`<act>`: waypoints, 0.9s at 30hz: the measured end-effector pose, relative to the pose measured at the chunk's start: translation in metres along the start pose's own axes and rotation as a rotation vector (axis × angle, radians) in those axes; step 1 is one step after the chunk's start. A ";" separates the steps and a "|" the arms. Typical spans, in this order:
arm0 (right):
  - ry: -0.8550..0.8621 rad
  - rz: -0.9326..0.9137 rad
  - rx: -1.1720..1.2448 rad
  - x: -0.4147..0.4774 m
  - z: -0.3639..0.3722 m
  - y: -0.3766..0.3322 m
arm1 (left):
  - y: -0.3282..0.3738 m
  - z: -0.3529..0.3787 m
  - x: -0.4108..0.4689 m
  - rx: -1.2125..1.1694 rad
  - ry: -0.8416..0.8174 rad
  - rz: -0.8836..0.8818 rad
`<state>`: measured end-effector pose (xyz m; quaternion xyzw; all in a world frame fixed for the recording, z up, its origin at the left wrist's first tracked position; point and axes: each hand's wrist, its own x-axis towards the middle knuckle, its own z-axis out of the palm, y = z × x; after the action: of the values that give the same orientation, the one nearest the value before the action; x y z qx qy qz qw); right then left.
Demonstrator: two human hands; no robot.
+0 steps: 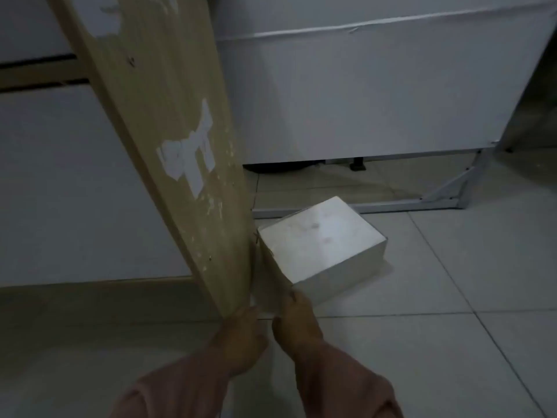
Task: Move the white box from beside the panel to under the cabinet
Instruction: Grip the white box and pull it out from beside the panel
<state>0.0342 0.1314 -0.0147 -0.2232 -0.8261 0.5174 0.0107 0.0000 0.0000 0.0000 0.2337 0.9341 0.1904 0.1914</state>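
1. Dim room, pale tiled floor (452, 342).
2. Box (322, 245) lies on the floor, touching the wooden panel (168, 131), near the white board's (361, 95) metal foot (391, 203).
3. Left hand (241, 339) at the panel's base, right hand (297, 321) at the box corner; grips cannot be told.

Dim light here, everything grey and muted. Large pale floor tiles (452, 267) run across the room, their grout lines slanting away. At the back stands a white board (376, 95) on a metal frame (446, 194), with a dark gap beneath it. On the left, a white cabinet front (60, 176) with wooden trim.
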 end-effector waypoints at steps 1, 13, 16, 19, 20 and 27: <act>0.036 -0.012 0.033 0.011 -0.001 0.001 | -0.002 0.002 0.002 -0.044 0.015 0.018; -0.165 -0.105 -0.595 0.059 0.008 0.015 | -0.018 0.016 0.014 -0.082 -0.039 -0.081; -0.116 -0.154 -0.669 0.058 0.005 0.017 | -0.016 0.021 0.016 -0.102 -0.057 -0.104; -0.035 -0.232 -0.733 0.046 0.002 0.021 | -0.012 0.025 0.019 -0.058 -0.076 -0.111; -0.022 -0.253 -0.751 0.040 0.001 0.023 | -0.009 0.027 0.020 -0.057 -0.062 -0.113; -0.008 -0.182 -0.697 0.007 -0.034 0.046 | 0.015 0.021 0.039 -0.100 0.142 -0.163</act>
<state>0.0523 0.1796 -0.0398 -0.1369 -0.9694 0.2025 -0.0232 -0.0175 0.0377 -0.0215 0.1332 0.9505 0.2368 0.1509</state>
